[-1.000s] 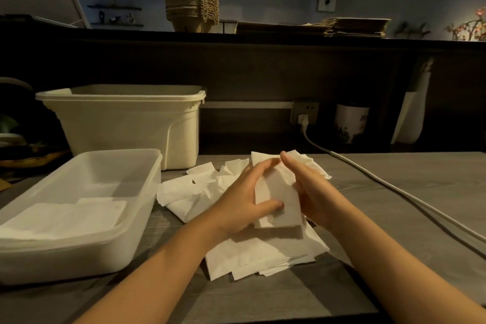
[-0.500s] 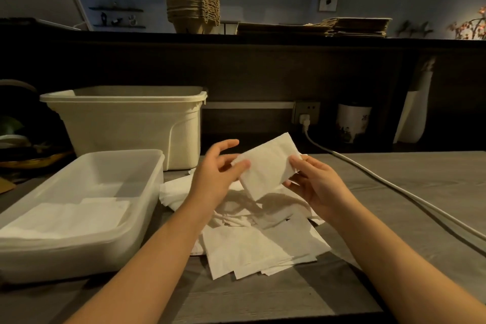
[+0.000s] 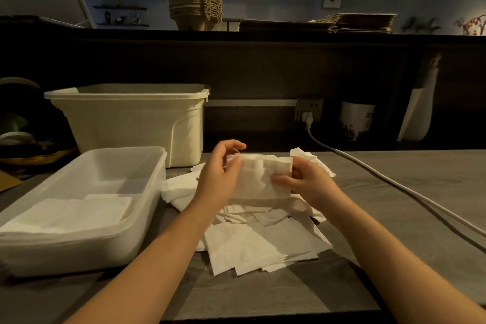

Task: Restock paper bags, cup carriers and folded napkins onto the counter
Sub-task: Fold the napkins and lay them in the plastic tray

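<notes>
Lowered and levelled since half a second back: napkin (image 3: 260, 179), then a tilted diamond, now square-on above the loose pile (image 3: 263, 244) on the table (image 3: 394, 187). Head view: pinched at its left edge by left hand (image 3: 219, 179), thumb on the front, fingers curled behind; gripped at its right edge by right hand (image 3: 311, 183). Probably mid-fold. Match corners first, keep the paper taut, crease once, then lay square on the folded stack (image 3: 79, 210) in the clear tub (image 3: 155, 166) at left.
</notes>
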### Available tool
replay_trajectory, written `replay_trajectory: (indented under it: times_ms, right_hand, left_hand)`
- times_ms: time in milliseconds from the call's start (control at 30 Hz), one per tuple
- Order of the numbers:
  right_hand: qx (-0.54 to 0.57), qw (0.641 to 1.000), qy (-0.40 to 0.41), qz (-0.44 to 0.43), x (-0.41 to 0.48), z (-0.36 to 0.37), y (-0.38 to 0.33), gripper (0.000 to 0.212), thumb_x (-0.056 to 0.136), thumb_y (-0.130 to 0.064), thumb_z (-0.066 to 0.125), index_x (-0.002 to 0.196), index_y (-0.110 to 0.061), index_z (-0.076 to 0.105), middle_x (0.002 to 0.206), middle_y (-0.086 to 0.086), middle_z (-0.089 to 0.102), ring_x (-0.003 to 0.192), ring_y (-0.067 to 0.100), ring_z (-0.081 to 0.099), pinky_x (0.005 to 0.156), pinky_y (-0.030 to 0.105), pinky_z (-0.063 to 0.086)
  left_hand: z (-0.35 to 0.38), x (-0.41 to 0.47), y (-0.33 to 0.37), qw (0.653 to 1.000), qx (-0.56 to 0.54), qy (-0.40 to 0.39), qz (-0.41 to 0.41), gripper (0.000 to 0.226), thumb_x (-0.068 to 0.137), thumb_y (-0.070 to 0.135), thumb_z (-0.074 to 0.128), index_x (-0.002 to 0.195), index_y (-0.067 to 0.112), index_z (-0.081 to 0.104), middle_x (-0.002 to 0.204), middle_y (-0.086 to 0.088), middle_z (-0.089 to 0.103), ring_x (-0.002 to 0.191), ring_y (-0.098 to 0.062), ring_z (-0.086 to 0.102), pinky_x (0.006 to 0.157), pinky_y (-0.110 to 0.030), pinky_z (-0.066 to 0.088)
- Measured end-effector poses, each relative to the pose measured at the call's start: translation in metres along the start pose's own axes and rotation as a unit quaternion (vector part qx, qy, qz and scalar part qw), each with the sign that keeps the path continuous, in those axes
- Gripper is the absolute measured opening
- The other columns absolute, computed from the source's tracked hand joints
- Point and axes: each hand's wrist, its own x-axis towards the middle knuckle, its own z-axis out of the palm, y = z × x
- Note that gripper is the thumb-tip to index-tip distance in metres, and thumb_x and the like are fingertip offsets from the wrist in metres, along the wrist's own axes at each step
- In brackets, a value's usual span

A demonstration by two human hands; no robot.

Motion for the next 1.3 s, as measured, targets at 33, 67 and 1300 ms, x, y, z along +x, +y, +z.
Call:
replay_trajectory:
  times_ms: [33,67,1300]
  right_hand:
    - [-0.071,0.997,0.001,-0.013,-0.001,0.000,-0.001,0.013,0.084,-0.019,0.065,0.089,-0.027,0.056,0.082,-0.011,0.061,0.076,0.006,0.061,0.067,0.019,0.053]
    - [-0.123,0.992,0.001,-0.024,-0.001,0.001,-0.001,0.016,0.085,-0.022,0.065,0.093,-0.027,0.053,0.082,-0.014,0.057,0.075,0.004,0.058,0.063,0.018,0.051]
    - [0.004,0.997,-0.071,-0.018,-0.006,-0.003,-0.011,0.014,0.087,-0.020,0.060,0.083,-0.032,0.057,0.084,-0.010,0.062,0.075,0.002,0.060,0.063,0.014,0.053]
  left_hand:
    - [0.002,-0.001,-0.002,1.000,0.013,-0.016,-0.007,0.023,0.097,0.012,0.042,0.102,0.033,0.051,0.101,0.017,0.049,0.089,-0.002,0.051,0.066,-0.010,0.046]
    - [0.004,-0.002,-0.003,0.999,0.034,-0.026,-0.003,0.023,0.098,0.010,0.040,0.103,0.030,0.051,0.102,0.014,0.047,0.089,-0.001,0.049,0.064,-0.007,0.044]
    - [-0.006,-0.001,0.001,0.972,-0.058,-0.115,-0.198,0.024,0.087,0.046,0.053,0.102,0.027,0.056,0.099,0.002,0.062,0.094,-0.016,0.059,0.089,-0.037,0.051]
